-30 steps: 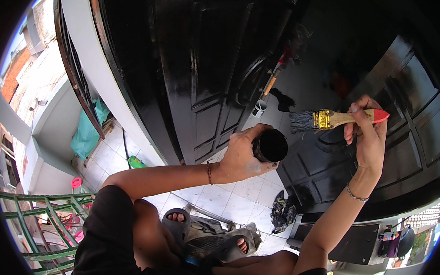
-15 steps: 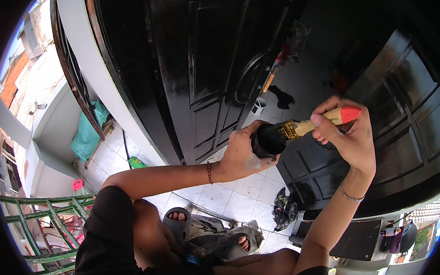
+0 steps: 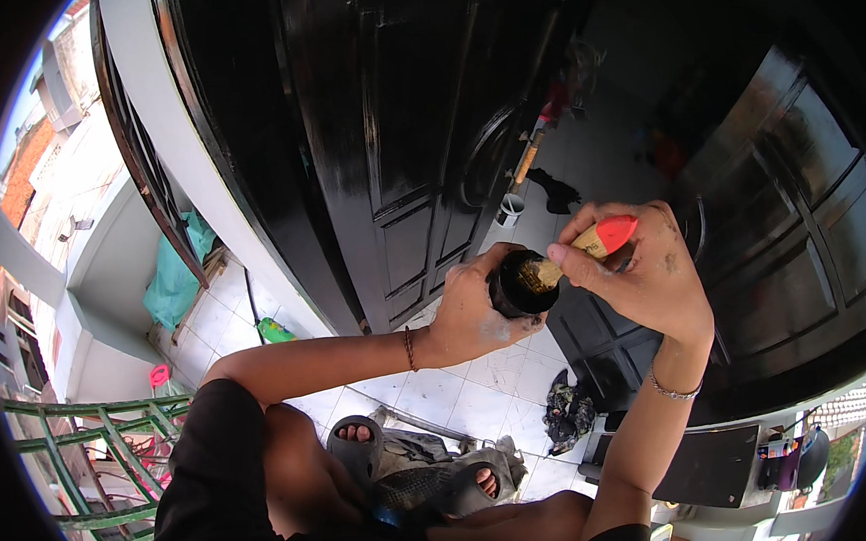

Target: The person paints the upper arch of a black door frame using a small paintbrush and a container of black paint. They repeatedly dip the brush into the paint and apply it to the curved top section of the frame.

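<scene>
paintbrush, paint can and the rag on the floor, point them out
paintbrush (image 3: 606, 236), head view, on its red handle end.
paint can (image 3: 522, 283), head view, on its dark open top.
rag (image 3: 567, 415), head view, on its crumpled middle, on the tiles.

The bristles of the wooden red-tipped paintbrush (image 3: 591, 245) are hidden inside the small round black paint can (image 3: 522, 285), its contents too dark to tell.

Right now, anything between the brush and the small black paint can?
Nothing visible. The right hand has the wooden-handled, red-tipped paintbrush with bristles already inside the open small black paint can, which the left hand grips.
</scene>
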`<state>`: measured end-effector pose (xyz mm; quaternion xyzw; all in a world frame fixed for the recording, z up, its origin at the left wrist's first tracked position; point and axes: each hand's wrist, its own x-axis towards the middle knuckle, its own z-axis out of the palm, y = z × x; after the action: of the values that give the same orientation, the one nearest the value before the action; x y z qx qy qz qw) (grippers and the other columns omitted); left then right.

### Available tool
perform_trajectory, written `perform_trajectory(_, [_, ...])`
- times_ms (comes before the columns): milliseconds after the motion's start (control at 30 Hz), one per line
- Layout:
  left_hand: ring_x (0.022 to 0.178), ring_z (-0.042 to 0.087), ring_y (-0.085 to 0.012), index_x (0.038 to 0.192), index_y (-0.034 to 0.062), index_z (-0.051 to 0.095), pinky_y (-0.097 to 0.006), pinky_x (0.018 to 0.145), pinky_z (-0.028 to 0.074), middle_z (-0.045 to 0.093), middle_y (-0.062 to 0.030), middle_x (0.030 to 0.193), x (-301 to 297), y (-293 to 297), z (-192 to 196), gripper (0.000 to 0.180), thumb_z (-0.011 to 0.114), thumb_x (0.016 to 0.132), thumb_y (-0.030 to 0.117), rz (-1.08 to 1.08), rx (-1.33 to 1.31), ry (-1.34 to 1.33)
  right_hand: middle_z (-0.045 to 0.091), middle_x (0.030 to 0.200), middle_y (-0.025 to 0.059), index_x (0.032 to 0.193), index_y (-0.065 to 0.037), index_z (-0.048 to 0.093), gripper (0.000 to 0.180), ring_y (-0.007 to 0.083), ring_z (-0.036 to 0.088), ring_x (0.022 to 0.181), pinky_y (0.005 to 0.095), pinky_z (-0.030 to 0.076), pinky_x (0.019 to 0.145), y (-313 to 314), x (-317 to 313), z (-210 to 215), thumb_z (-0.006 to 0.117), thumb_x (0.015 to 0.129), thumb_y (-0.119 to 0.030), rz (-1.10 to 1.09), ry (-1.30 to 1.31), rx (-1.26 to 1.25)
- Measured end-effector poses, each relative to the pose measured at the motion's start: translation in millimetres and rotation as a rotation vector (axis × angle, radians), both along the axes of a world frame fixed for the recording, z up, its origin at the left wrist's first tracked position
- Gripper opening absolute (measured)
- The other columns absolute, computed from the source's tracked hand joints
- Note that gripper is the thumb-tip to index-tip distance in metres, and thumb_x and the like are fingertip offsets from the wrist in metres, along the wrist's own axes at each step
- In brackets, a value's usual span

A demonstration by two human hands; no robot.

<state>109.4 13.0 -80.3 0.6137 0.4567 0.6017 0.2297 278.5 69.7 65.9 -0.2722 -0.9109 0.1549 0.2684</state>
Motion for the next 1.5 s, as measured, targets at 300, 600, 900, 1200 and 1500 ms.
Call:
perform_trajectory(300, [0.091, 0.077, -0.0198, 0.121, -0.0003, 0.061, -0.032, 0.083, 0.059, 0.076, -0.0129, 0.099, -2, -6, -3, 0.065, 0.094, 0.069, 0.019, 0.058, 0.057, 0.079, 0.073, 0.075, 0.0011, 0.088, -0.013, 0.081, 0.027, 0.0162, 0.058, 0.07, 0.0301, 0.041, 0.087, -18, -7, 4, 0.088, 0.083, -0.038, -0.036, -0.078, 0.056])
perform_trajectory(600, [0.09, 0.077, -0.0229, 0.121, -0.0012, 0.061, -0.034, 0.082, 0.06, 0.076, -0.0151, 0.098, -2, -3, -1, 0.066, 0.093, 0.067, 0.019, 0.082, 0.036, 0.062, 0.074, 0.075, 0.0011, 0.087, -0.01, 0.08, 0.021, 0.0142, 0.062, 0.066, 0.0303, 0.04, 0.086, -12, -8, 9, 0.09, 0.081, -0.028, -0.018, -0.075, -0.002])
perform_trajectory(900, [0.086, 0.078, -0.0258, 0.116, -0.0003, 0.062, -0.034, 0.081, 0.06, 0.076, -0.015, 0.094, 0, 1, 2, 0.058, 0.09, 0.069, 0.017, 0.113, -0.019, -0.001, 0.072, 0.072, 0.0066, 0.086, 0.002, 0.075, 0.014, 0.0122, 0.067, 0.059, 0.0228, 0.049, 0.055, -2, 7, 12, 0.085, 0.083, -0.008, 0.078, 0.243, -0.101])
perform_trajectory(1200, [0.084, 0.078, -0.0261, 0.114, -0.0014, 0.062, -0.034, 0.081, 0.061, 0.076, -0.0156, 0.093, -2, 6, 3, 0.055, 0.09, 0.07, 0.019, 0.107, -0.003, -0.015, 0.072, 0.08, 0.0095, 0.091, 0.006, 0.073, 0.011, 0.0153, 0.073, 0.064, 0.0226, 0.055, 0.054, -1, 14, 19, 0.081, 0.088, -0.001, 0.099, 0.299, -0.131])
perform_trajectory(1500, [0.082, 0.078, -0.0256, 0.113, -0.0008, 0.063, -0.034, 0.08, 0.061, 0.076, -0.0147, 0.093, -7, 12, 12, 0.054, 0.089, 0.07, 0.019, 0.146, 0.033, -0.016, 0.072, 0.08, 0.0095, 0.091, 0.006, 0.074, 0.013, 0.0146, 0.072, 0.065, 0.0229, 0.054, 0.053, -4, 16, 22, 0.081, 0.09, -0.004, -0.003, 0.51, -0.276])
